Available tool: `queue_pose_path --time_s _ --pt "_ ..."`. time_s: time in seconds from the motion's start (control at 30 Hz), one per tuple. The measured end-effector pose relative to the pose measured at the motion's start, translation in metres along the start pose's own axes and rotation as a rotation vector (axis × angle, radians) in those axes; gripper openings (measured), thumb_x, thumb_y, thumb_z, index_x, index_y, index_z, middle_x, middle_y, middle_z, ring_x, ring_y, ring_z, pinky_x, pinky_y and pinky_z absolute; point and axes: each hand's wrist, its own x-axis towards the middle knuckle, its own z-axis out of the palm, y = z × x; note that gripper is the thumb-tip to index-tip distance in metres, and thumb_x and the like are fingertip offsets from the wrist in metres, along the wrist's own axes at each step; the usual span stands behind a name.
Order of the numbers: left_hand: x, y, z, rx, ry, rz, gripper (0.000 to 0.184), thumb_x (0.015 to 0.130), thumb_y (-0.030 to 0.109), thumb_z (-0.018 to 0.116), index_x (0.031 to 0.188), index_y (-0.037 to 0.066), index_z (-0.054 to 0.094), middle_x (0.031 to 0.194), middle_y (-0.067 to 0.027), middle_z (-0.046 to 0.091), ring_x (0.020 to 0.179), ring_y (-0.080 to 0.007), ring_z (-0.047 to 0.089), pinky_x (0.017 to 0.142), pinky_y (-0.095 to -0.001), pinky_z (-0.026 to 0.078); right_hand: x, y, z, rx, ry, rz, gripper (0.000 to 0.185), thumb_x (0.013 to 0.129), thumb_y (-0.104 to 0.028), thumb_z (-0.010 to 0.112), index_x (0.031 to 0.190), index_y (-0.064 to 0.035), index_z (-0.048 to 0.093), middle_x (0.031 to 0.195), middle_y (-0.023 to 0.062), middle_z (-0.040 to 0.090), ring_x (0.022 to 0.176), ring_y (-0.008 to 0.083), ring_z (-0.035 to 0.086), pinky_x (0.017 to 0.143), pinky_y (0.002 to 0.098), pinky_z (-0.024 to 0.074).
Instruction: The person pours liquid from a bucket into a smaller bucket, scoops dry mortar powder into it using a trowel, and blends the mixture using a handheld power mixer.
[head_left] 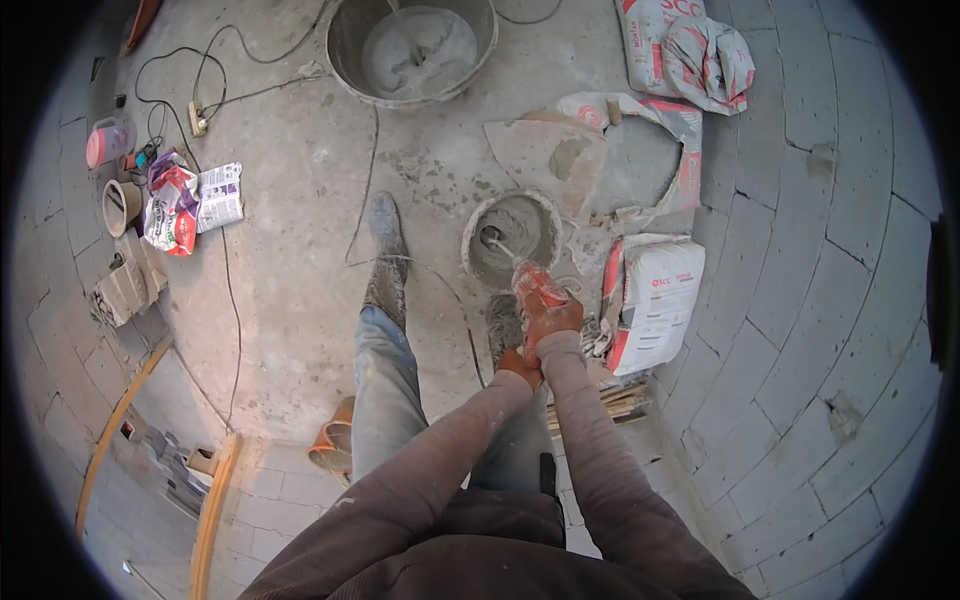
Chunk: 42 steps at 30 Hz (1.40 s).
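A red power mixer [538, 287] is held between my legs and the bucket, its metal shaft pointing down into grey mortar. My right hand [558, 318] wraps round its body. Closer to me, my left hand [522, 368] grips the tool's rear end. The round bucket [468, 240] stands on the concrete floor, with wet grey mix inside and mortar crusted on its rim. A cable [462, 303] runs over the floor near my left boot [386, 225].
A large basin [335, 62] of grey mix stands ahead. Cement bags [668, 300] and an opened bag [690, 140] lie at the right beside a block wall [800, 300]. At the left are a power strip [197, 120], a colourful bag [172, 215] and an orange bucket [325, 445].
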Motion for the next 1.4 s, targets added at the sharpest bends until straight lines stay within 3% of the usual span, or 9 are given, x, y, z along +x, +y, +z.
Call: queue_pose_path --time_s 0.07,0.13,0.27,0.37,0.57,0.63,0.87,1.03,1.4 --pt "0.004 0.007 0.001 0.069 0.002 0.012 0.070 0.070 0.032 0.079 0.119 -0.007 0.047 0.106 -0.0156 0.065 0.099 -0.0244 0.063 0.086 -0.0321 0.047 0.011 0.010 0.003 0.052 0.007 -0.019 0.043 0.067 -0.028 0.075 0.091 0.0065 0.065 0.087 0.0200 0.069 0.076 0.0289 0.067 0.070 0.0368 0.0513" --pt "0.001 0.028 -0.005 -0.078 0.060 0.068 0.058 0.067 0.031 0.077 0.107 -0.006 0.059 0.097 -0.0243 0.066 0.096 -0.0363 0.063 0.084 -0.0379 0.049 0.016 0.004 0.002 0.110 -0.032 -0.017 0.042 0.067 -0.026 0.075 0.091 0.0068 0.065 0.086 0.0198 0.069 0.076 0.0282 0.067 0.071 0.0367 0.0513" --pt "0.031 0.018 0.006 -0.162 -0.049 0.085 0.054 0.068 0.029 0.076 0.106 -0.006 0.060 0.098 -0.0237 0.066 0.096 -0.0364 0.063 0.083 -0.0387 0.049 0.023 -0.021 -0.007 0.069 -0.001 0.054 0.044 0.063 -0.028 0.077 0.095 0.0007 0.068 0.089 0.0196 0.069 0.084 0.0325 0.068 0.077 0.0386 0.0520" --pt "0.009 0.084 -0.007 0.021 -0.058 0.012 0.053 0.068 0.030 0.076 0.104 -0.006 0.060 0.098 -0.0247 0.065 0.096 -0.0373 0.063 0.083 -0.0392 0.050 0.041 -0.004 -0.020 0.009 0.064 -0.015 0.045 0.063 -0.029 0.078 0.094 0.0014 0.068 0.089 0.0196 0.069 0.083 0.0321 0.068 0.077 0.0384 0.0521" --pt "0.008 0.052 0.019 0.175 -0.053 -0.042 0.068 0.064 0.039 0.079 0.110 -0.006 0.057 0.106 -0.0275 0.062 0.103 -0.0376 0.060 0.087 -0.0387 0.049 0.022 0.001 -0.037 0.077 0.088 0.037 0.062 0.059 -0.033 0.080 0.098 0.0116 0.061 0.096 0.0228 0.067 0.085 0.0308 0.066 0.075 0.0364 0.0517" --pt "0.002 0.040 0.015 0.229 -0.158 -0.105 0.088 0.065 0.046 0.079 0.122 -0.011 0.045 0.112 -0.0260 0.059 0.107 -0.0312 0.058 0.090 -0.0359 0.047 0.023 0.026 -0.026 -0.066 0.073 0.108 0.058 0.060 -0.033 0.079 0.097 0.0094 0.063 0.094 0.0217 0.067 0.085 0.0311 0.066 0.076 0.0362 0.0519" --pt "0.001 -0.057 0.026 0.101 -0.023 0.038 0.069 0.069 0.041 0.075 0.111 -0.009 0.054 0.106 -0.0282 0.062 0.104 -0.0398 0.059 0.086 -0.0400 0.049 -0.007 0.026 -0.003 -0.049 0.014 0.119 0.048 0.063 -0.029 0.078 0.095 0.0049 0.066 0.087 0.0187 0.069 0.079 0.0306 0.068 0.075 0.0361 0.0526" --pt "-0.026 0.068 -0.031 0.049 0.034 -0.134 0.059 0.070 0.037 0.075 0.105 -0.007 0.059 0.100 -0.0259 0.065 0.099 -0.0397 0.061 0.082 -0.0414 0.050 0.018 0.022 0.013 0.067 -0.056 0.248 0.050 0.061 -0.033 0.080 0.093 0.0035 0.066 0.090 0.0216 0.068 0.084 0.0334 0.067 0.077 0.0378 0.0523" --pt "0.002 0.092 -0.013 0.108 -0.106 0.004 0.061 0.069 0.031 0.078 0.110 -0.007 0.056 0.105 -0.0253 0.063 0.099 -0.0353 0.062 0.085 -0.0372 0.049 0.035 -0.005 -0.029 -0.026 0.103 0.058 0.059 0.060 -0.035 0.078 0.095 0.0106 0.062 0.091 0.0224 0.067 0.083 0.0337 0.065 0.078 0.0398 0.0508"
